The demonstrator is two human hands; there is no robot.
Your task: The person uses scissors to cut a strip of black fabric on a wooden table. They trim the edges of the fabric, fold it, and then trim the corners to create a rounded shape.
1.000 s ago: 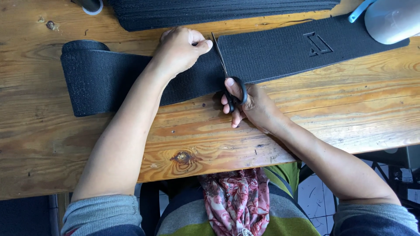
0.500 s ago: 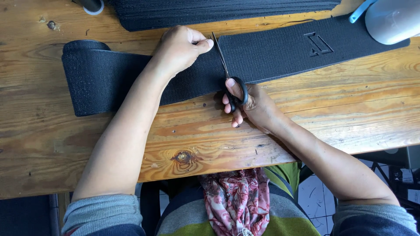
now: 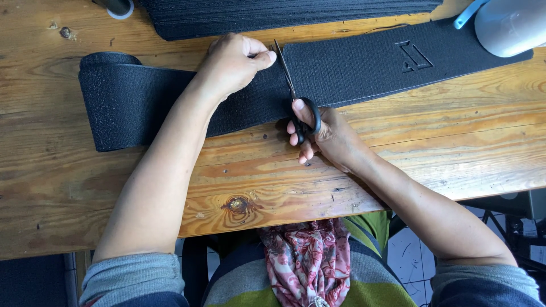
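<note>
A wide black elastic band (image 3: 364, 68) lies across the wooden table (image 3: 443, 142), its left end folded over (image 3: 114, 102). My left hand (image 3: 233, 65) presses flat on the band near its far edge. My right hand (image 3: 327, 136) grips black-handled scissors (image 3: 296, 96). Their blades point away from me across the band's width, just right of my left hand's fingertips. A raised angular mark (image 3: 414, 55) shows on the band to the right.
A stack of more black bands (image 3: 284, 14) lies along the table's far edge. A white rounded object with a blue part (image 3: 509, 23) sits at the far right. A small dark round thing (image 3: 116, 7) sits far left. A patterned red cloth (image 3: 307, 261) rests on my lap.
The scissor blades have advanced across the band toward its far edge. My left hand stays pressed in place.
</note>
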